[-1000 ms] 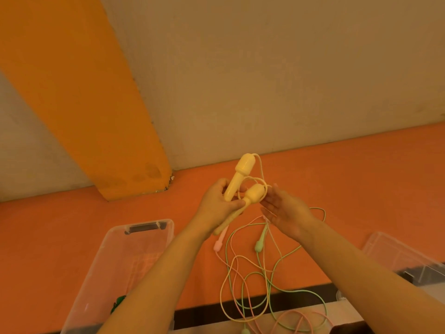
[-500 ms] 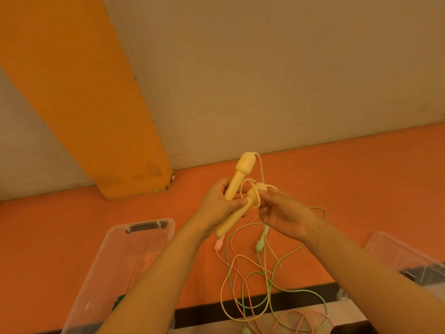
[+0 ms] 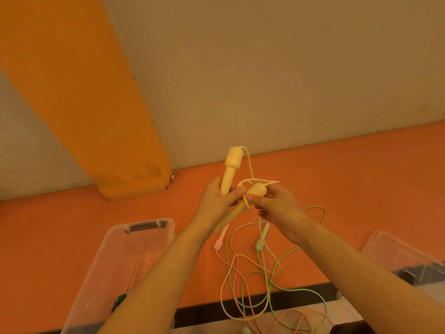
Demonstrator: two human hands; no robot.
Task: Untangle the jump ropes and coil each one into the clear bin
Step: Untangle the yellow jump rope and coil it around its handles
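While both yellow handles sit bunched at the centre of the frame, my left hand [image 3: 218, 201] grips them together: the upper yellow handle [image 3: 230, 170] stands nearly upright, its bulbous cap toward the top of the frame, and the lower yellow handle [image 3: 240, 208] crosses beneath it, slanting from lower left up to its cap at the right. My right hand [image 3: 277, 203] is pinched narrow, fingertips closed on the yellow cord [image 3: 250, 168] where it loops around that second cap; exactly how the loop is wound I cannot tell.

That loop lies directly between my two hands, touching both, so the right hand is the nearer one to work it, while the left acts only as an anchor. I judge that the coming move turns on the lower handle's long axis: the loop has to slide off along that slant, toward the upper right.

Below the hands, toward the bottom centre of the frame, the pink handle [image 3: 221, 239] and green handle [image 3: 262, 238] hang just beside each other, their cords and the yellow one mixed in a loose tangle [image 3: 250, 285] over the orange floor. The clear bin [image 3: 144, 225] waits at lower left, nearer my left arm, with something green in its bottom. A second clear container [image 3: 395, 247] shows at lower right.
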